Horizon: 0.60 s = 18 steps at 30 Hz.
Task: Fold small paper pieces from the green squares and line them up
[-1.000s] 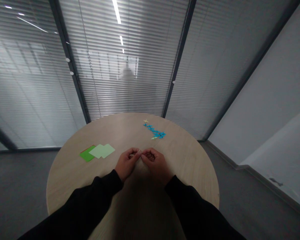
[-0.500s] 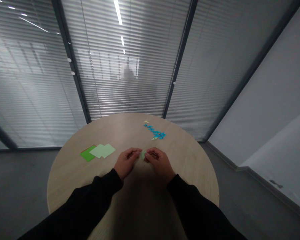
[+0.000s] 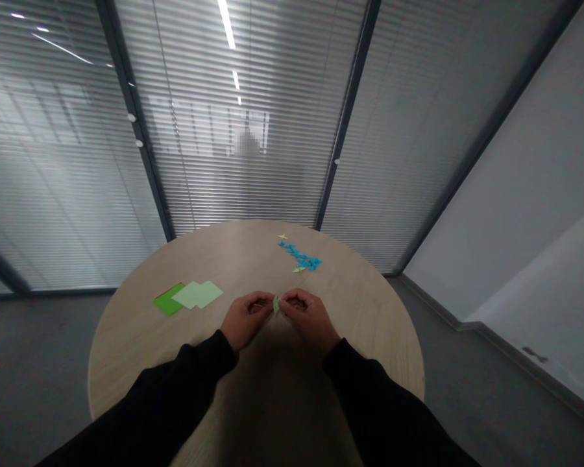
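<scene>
A small folded piece of light green paper (image 3: 276,305) is pinched between my two hands over the middle of the round table. My left hand (image 3: 246,316) has its thumb and fingertips closed on the paper's left side. On its right side, the thumb and fingers of my right hand (image 3: 311,316) press together. The fingers hide part of the paper, so its exact folded shape is hard to make out. Beyond my right hand lie several small blue folded paper pieces (image 3: 311,263), with a pale green folded piece (image 3: 299,270) beside them and a yellowish one (image 3: 283,237) at the far end.
Left of my hands, pale green paper squares (image 3: 207,294) overlap a brighter green sheet (image 3: 168,301) with a red edge showing. The round wooden table (image 3: 131,363) stands close to a glass partition with blinds (image 3: 253,188). A white wall (image 3: 540,227) rises at the right.
My fingertips have come closer together around the green paper, which now looks narrower and more upright. The papers on the table lie as before; the view has shifted slightly.
</scene>
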### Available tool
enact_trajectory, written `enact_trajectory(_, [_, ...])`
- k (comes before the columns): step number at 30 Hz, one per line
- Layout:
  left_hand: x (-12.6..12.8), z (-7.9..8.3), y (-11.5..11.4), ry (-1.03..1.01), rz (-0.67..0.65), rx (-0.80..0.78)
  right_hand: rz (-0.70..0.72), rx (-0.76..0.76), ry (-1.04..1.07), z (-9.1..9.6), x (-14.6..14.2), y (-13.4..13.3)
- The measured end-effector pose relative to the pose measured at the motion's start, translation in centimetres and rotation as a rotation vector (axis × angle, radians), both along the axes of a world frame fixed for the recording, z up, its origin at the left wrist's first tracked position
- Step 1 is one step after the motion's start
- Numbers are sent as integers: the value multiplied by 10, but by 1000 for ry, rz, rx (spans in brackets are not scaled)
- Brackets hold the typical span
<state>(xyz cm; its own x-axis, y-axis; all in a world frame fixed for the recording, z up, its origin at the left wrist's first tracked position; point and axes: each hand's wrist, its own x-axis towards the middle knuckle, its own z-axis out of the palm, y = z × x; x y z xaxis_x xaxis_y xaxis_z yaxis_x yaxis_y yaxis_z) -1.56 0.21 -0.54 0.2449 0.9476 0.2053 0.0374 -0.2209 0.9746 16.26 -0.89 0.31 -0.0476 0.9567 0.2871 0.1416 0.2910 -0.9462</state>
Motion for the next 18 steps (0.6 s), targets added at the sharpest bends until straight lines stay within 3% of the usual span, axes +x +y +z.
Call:
enact_trajectory(7, [2,1,1,-81,73,55,20,25,-3,2,1,-2])
enact_trajectory(14, [0,6,-2,6,90,171,-36,323,-191,9,4,-9])
enact_trajectory(18, [-1,6,-3,73,64,213,-55,372,-234,9,6,-9])
